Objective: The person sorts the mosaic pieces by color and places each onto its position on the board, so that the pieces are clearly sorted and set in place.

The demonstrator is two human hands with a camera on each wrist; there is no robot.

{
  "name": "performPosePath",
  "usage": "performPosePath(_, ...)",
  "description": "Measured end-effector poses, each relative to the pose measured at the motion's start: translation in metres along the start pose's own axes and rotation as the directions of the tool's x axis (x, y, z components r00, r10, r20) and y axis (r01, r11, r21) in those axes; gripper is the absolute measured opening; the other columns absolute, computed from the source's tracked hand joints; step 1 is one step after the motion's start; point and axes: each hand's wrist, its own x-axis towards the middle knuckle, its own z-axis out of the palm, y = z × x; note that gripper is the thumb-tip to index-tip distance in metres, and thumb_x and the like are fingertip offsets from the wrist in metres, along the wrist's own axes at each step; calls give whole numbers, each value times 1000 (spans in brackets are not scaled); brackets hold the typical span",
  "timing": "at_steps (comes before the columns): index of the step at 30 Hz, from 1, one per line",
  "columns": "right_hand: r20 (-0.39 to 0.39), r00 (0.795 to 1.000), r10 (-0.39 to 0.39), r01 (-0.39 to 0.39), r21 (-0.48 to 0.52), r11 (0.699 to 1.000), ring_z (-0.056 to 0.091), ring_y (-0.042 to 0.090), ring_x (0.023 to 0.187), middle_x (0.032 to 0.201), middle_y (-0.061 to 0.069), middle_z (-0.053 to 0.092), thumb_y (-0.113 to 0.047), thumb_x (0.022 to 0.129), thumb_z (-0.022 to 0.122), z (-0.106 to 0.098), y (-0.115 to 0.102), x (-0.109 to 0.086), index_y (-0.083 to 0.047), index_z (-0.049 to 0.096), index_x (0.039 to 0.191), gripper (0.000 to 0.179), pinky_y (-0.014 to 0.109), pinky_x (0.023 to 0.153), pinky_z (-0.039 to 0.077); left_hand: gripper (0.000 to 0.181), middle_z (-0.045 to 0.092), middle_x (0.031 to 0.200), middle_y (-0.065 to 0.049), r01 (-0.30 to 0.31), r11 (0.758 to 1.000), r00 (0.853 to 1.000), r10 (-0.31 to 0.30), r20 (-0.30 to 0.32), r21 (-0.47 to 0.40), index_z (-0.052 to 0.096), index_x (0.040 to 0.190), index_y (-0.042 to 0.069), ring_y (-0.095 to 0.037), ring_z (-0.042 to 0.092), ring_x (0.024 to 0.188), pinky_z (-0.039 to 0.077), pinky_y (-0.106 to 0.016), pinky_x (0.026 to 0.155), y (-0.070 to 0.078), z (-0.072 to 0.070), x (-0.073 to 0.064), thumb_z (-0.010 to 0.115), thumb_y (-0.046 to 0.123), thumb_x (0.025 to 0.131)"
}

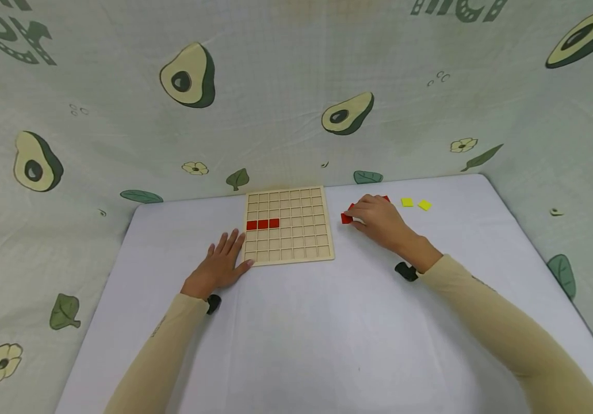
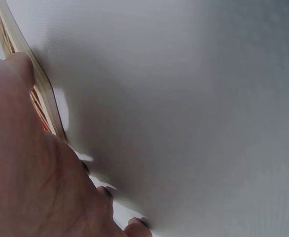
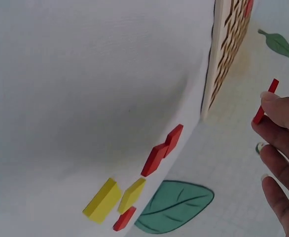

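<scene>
A wooden grid board (image 1: pixel 301 244) lies on the white table, with three red tiles (image 1: pixel 263 224) side by side in one row from its left edge. My left hand (image 1: pixel 221 265) rests flat at the board's left side, fingers spread, the thumb touching the board's edge (image 2: pixel 47 96) near its lower corner. To the right of the board, my right hand (image 1: pixel 379 221) pinches a red square tile (image 3: pixel 267 101) between thumb and index finger. Under that raised hand lie loose red tiles (image 3: pixel 155 159), partly hidden in the head view.
Two yellow tiles (image 1: pixel 406 202) (image 1: pixel 424 204) lie near the table's back edge, right of my right hand, with a red tile (image 3: pixel 124 218) beside them. An avocado-print cloth (image 1: pixel 275 132) hangs behind the table and on both sides.
</scene>
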Motion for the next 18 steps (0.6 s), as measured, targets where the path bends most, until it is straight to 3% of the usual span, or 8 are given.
performPosePath(18, 50, 998, -30, 28, 49, 998, 67, 27, 110, 112, 7, 81, -5, 88, 87, 23, -32, 32, -3, 80, 118, 32, 40, 95, 54, 84, 1, 177, -23, -9, 1000, 1000, 9, -11, 2, 9, 170, 3, -47, -2, 162, 5, -67, 127, 1, 4, 1, 49, 47, 111)
